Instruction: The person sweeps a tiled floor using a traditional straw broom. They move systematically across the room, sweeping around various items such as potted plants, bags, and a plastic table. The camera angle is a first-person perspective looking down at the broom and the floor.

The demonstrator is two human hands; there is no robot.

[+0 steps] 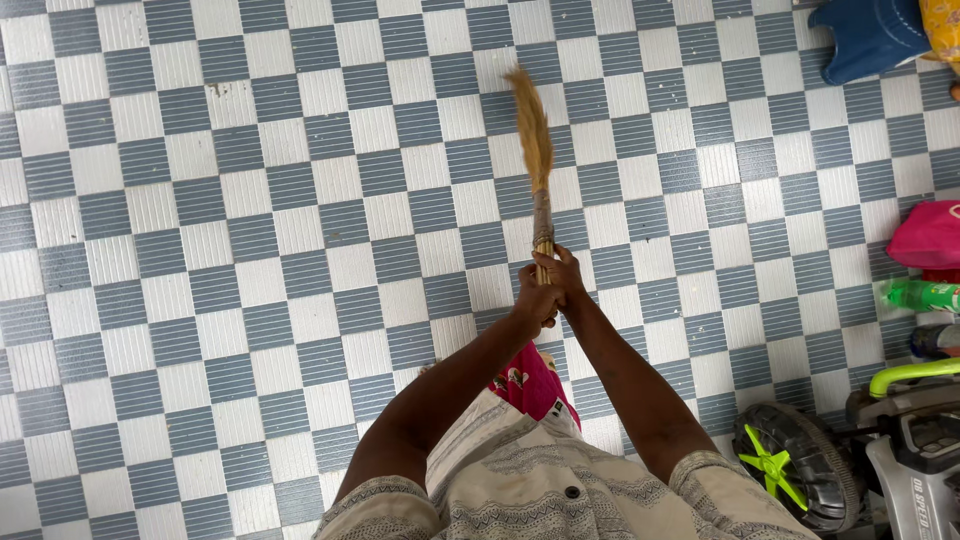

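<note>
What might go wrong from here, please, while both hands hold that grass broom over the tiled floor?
1. The left hand and right hand crowd one short grip on the grass broom, so a swing may twist it loose.
2. A wide sweep right could strike the green bottle or the ride-on toy.

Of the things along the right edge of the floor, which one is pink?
The pink bag, midway up the right edge. The blue cloth lies in the top corner, the green bottle just below the bag, and the toy car at the bottom.
</note>
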